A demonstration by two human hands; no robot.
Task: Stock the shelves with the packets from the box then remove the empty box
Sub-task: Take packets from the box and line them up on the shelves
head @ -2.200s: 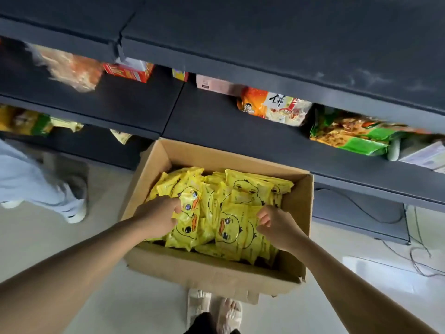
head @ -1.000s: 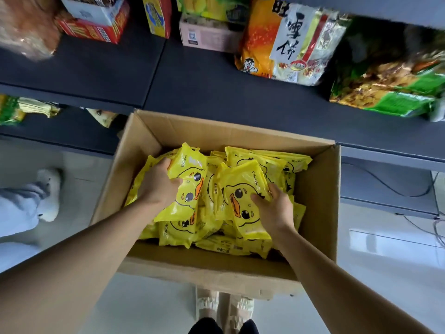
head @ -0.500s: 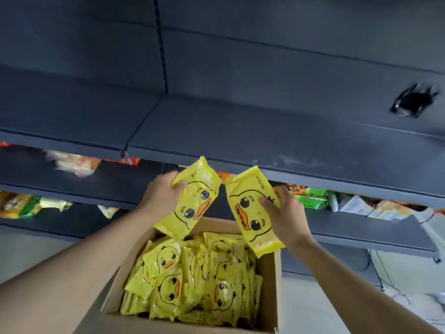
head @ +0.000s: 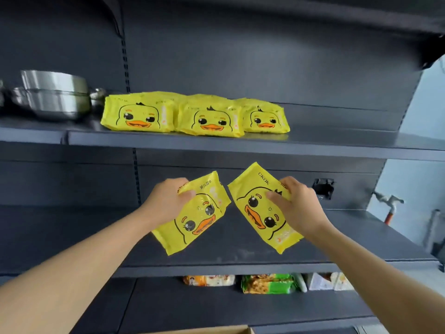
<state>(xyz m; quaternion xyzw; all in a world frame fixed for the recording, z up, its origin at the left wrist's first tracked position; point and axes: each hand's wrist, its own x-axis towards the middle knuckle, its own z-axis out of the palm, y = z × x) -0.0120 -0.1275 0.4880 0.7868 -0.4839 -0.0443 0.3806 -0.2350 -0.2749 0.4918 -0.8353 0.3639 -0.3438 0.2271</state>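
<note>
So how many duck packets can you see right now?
5 fronts show: three side by side on the upper shelf, at left, middle, right, possibly more behind; one in the left hand, one in the right hand.

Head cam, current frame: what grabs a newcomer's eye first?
Two yellow duck-face packets held up mid-frame before the dark shelving: one in the left hand, one in the right hand. Above them, three stacks of matching packets line the upper shelf, beside steel pans at its left end.
</note>
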